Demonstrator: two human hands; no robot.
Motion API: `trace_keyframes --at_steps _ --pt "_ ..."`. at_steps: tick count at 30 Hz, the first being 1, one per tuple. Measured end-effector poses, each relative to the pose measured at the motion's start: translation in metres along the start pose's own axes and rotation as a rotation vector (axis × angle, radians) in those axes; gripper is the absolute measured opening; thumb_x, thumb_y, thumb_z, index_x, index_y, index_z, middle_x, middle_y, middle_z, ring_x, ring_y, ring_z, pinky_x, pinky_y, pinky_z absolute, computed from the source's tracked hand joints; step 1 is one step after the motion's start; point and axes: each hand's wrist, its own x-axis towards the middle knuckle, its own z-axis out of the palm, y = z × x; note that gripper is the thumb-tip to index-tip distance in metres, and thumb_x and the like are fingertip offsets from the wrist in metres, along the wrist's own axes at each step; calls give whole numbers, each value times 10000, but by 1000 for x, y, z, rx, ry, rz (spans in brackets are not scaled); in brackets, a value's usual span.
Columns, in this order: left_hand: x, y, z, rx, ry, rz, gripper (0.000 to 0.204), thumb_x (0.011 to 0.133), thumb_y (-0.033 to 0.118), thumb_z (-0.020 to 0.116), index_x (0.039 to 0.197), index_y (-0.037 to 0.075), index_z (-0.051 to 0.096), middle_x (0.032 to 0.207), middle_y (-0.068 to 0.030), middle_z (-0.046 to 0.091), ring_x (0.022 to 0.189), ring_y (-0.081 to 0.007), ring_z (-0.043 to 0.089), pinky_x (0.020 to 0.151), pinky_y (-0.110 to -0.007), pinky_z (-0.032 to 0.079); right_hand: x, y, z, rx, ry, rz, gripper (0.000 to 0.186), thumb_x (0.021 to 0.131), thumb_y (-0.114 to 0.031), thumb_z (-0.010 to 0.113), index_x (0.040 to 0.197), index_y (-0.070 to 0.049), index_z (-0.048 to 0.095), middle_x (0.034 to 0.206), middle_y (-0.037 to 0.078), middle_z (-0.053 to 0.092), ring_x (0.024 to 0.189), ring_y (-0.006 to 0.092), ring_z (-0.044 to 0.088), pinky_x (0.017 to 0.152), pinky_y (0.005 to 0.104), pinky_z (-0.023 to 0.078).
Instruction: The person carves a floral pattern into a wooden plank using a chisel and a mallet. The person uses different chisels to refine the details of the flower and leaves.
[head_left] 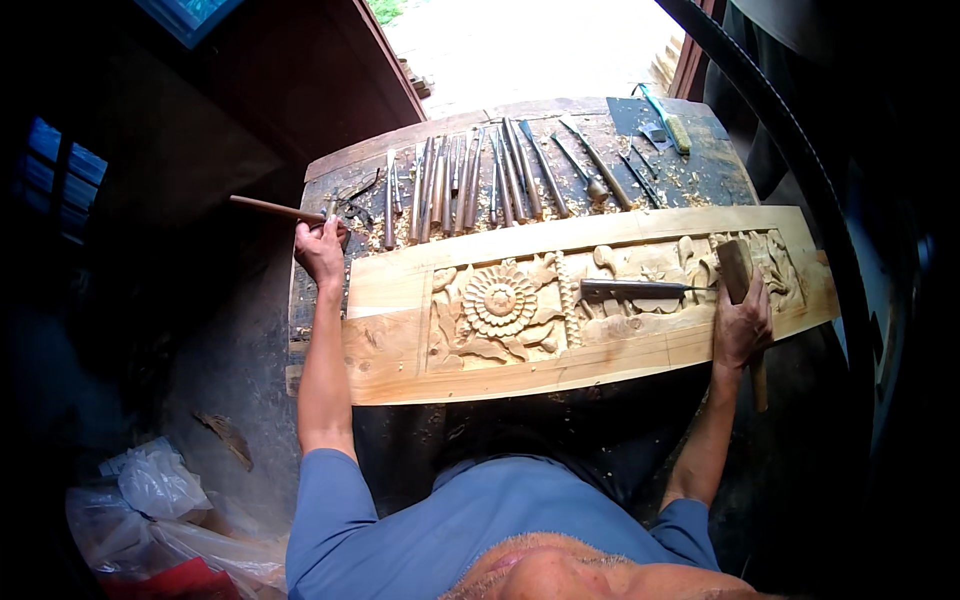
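Observation:
At the workbench's left edge, my left hand is closed around a slim wooden-handled tool, its handle jutting out to the left. The tool's other end is hidden by my fingers. On the right, my right hand grips a wooden mallet, whose head rests over the carved panel and whose handle points down toward me. Across the pale carved wooden panel lies a dark-handled chisel, its thin blade pointing toward the mallet. A round flower relief fills the panel's left part, with leaf shapes around it.
Several carving chisels lie side by side behind the panel on the dark workbench. Wood shavings are scattered among them. A brush is at the far right corner. Clear plastic bags sit on the floor at lower left.

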Motion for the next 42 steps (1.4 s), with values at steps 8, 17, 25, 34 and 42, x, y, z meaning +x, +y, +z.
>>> trace_keyframes --at_steps 8,17,25,34,42 --pt "31 -62 23 276 263 168 201 876 161 797 959 16 684 839 -143 790 752 -323 770 720 -439 583 0 2 -1 -9 -27 0 651 853 -336 886 1404 -89 643 1240 140 751 1079 370 728 891 466 583" --pt "40 -88 24 353 206 115 217 853 181 793 955 29 676 879 -168 779 853 -394 768 780 -489 579 -1 4 -7 -17 -58 43 623 860 -314 878 1396 -94 650 1292 147 737 1120 366 720 932 467 578" --pt "67 -113 -10 340 29 51 217 861 119 797 990 -13 682 891 -194 780 856 -382 777 771 -486 579 0 -4 3 56 11 45 667 811 -284 913 1390 -83 650 1270 119 716 1138 341 709 983 454 579" --pt "-34 -30 7 -454 -98 -197 308 1036 110 710 1288 0 572 934 -114 747 748 -177 735 637 -305 612 1 6 -10 5 -27 73 769 739 -288 953 1411 -102 628 1282 91 692 1175 303 687 943 428 587" --pt "-142 13 -38 -516 -91 -325 243 1048 186 719 1121 69 519 878 -99 705 675 -167 715 605 -264 605 -2 2 -9 41 -54 84 822 703 -271 970 1419 -111 601 1289 108 672 1097 294 697 905 409 587"
